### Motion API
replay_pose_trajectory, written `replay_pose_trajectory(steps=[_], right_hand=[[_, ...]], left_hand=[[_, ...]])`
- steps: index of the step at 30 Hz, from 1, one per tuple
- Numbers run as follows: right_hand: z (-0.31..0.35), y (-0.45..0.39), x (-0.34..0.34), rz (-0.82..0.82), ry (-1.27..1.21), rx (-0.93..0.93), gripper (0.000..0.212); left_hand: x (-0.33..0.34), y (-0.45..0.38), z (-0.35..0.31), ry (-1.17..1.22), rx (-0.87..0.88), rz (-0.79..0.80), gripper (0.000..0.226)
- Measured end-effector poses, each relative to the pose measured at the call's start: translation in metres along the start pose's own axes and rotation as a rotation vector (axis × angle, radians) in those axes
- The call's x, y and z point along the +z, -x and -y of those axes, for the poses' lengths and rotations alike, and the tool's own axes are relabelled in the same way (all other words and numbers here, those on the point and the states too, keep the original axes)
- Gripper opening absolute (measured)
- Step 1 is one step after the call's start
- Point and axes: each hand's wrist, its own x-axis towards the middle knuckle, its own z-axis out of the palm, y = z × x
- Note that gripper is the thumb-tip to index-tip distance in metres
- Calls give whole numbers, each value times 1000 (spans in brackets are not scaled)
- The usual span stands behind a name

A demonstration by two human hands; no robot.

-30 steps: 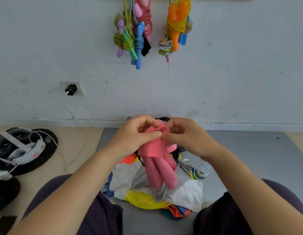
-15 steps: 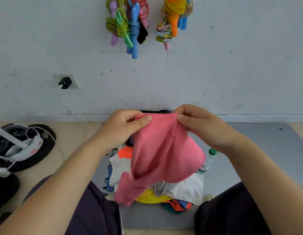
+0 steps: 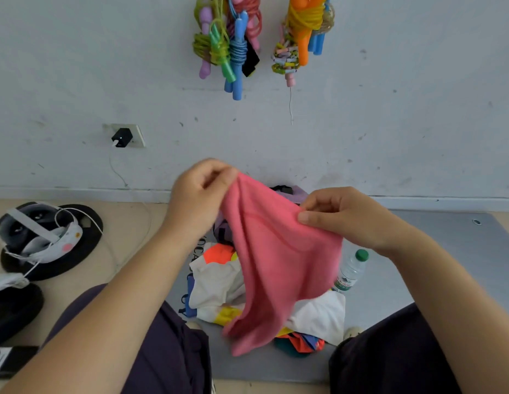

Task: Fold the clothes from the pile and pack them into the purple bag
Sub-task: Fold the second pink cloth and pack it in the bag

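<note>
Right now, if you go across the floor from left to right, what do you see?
Black weight plate with white headset → left hand → pink cloth garment → clear plastic water bottle with green cap → grey floor mat.

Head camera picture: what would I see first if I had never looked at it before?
First, the big pink cloth in the middle, held up by its top edge between the left hand and the right hand. Under it, on the grey mat, lies a colourful pile of clothes. High on the wall hang bright bundled jump ropes.
</note>
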Motion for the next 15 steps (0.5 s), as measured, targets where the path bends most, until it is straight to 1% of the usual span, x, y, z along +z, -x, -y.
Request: replay_pose_trajectory(steps=[1, 2, 3, 4, 5, 8, 9, 10, 12, 13, 14, 15], right_hand=[[-1, 1, -5, -2, 33, 17, 8], [-2, 1, -8, -6, 54, 21, 8], [-2, 2, -10, -8, 63, 12, 7], [-2, 2, -9, -1, 57, 0, 7], [-1, 2, -6, 16, 32, -13, 7], [3, 2, 9, 104, -115, -51, 10], [4, 1, 14, 120, -154, -65, 11], [4, 1, 17, 118, -186, -77, 11], [5, -2, 21, 61, -249, -86, 9], [5, -3, 22, 25, -295, -76, 9], [5, -4, 22, 6, -346, -59, 12], [4, -5, 21, 19, -385, -39, 15]], left_hand=[[-6, -4, 3, -15, -29, -88, 15], [-10, -5, 5, -83, -52, -115, 14], [-13, -5, 7, -191, -50, -87, 13], [-13, -2, 7, -290, -24, -10, 11], [-9, 3, 5, -327, 12, 101, 11], [13, 23, -3, -141, 16, 542, 37], [21, 28, -2, -87, -2, 633, 40], [27, 32, -1, -33, -41, 664, 36], [31, 33, -2, 15, -112, 595, 14], [29, 30, -2, 20, -113, 536, 12], [27, 27, -2, 45, -103, 473, 15], [25, 24, -3, 103, -99, 402, 17]])
